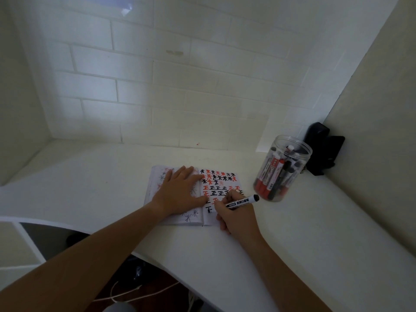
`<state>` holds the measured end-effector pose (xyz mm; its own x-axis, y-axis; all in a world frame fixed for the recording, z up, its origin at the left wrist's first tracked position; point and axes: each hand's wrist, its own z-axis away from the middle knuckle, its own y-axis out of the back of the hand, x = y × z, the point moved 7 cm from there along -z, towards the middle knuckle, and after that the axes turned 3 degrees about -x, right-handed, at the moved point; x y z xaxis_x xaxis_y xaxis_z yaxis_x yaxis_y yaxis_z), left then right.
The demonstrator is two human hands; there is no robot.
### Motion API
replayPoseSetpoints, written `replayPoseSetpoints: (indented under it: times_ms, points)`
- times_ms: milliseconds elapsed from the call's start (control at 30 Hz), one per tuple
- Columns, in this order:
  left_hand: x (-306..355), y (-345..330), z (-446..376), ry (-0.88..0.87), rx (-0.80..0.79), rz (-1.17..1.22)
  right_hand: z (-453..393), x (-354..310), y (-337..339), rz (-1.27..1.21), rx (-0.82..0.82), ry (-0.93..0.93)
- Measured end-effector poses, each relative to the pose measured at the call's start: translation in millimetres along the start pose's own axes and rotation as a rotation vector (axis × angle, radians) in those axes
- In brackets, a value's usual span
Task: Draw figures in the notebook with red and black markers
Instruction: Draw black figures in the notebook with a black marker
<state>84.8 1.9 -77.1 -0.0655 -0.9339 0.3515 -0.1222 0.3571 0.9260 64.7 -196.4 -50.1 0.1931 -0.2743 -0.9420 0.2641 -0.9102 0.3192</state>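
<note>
A small open notebook [221, 180] lies on the white desk, its right page filled with rows of red and black star shapes and box-like figures. My left hand [180, 191] lies flat with straight fingers across the left page and the spine, pressing it down. My right hand [236, 213] grips a black marker [244, 202] over the lower right page; the marker's black end points right toward the jar, and its writing tip is hidden behind my fingers.
A clear plastic jar [282, 168] with several red and black markers stands right of the notebook. A black object [322, 149] sits in the corner behind it. The white desk [101, 176] has a curved front edge, with cables on the floor below.
</note>
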Motion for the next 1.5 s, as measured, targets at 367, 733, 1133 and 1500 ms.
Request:
replayPoseSetpoints:
  times_ms: [367, 733, 1133, 1500]
  points:
    - [-1, 0, 0, -0.002, 0.007, -0.007, 4, -4, 0, 0.025, 0.003, -0.021]
    - [0, 1, 2, 0.001, -0.009, -0.006, 3, 2, 5, 0.027, 0.084, -0.079]
    - [2, 4, 3, -0.019, 0.016, 0.0, 0, -34, 49, 0.253, 0.307, 0.507]
    - [31, 31, 21, -0.313, 0.255, 0.239, -10, -12, 16, 0.432, 0.019, 0.402]
